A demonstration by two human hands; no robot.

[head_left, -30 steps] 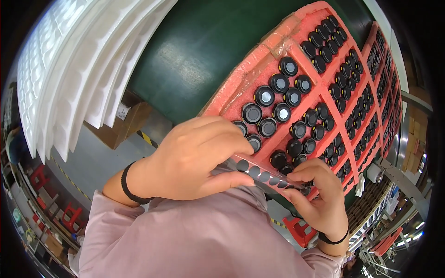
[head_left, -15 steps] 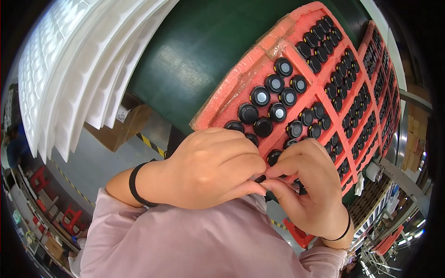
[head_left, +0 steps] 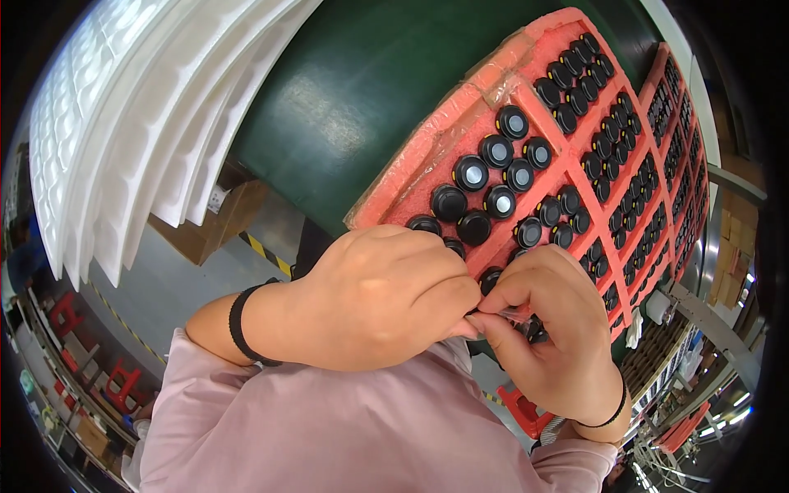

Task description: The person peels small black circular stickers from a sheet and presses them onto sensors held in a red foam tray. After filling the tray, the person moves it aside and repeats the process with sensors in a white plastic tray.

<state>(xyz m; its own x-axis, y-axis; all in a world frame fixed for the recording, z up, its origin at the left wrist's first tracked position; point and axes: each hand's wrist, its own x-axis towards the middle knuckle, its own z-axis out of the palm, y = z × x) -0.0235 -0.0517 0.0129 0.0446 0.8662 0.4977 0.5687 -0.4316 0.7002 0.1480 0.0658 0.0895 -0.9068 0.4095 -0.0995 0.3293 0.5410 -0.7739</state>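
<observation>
My left hand is closed, its curled fingers and thumb meeting at the near edge of the foam tray. Between its fingertips is a small black part, of which only a dark sliver shows. My right hand is closed too, thumb and forefinger pinched against the left fingertips. A thin piece of clear film sticks out behind that pinch. Just beyond my hands lies the pink foam tray, its compartments filled with round black caps. Several caps in the nearest compartment have a pale grey disc on top.
Under the tray is a green work surface. A second pink tray with black parts adjoins on the right. White moulded sheets hang at the left, above a cardboard box. Red stools stand on the floor.
My fingertips have drawn closer together, and the black part between them is now mostly hidden. More of the clear film shows by my right fingers. The tray appears slightly shifted in view.
</observation>
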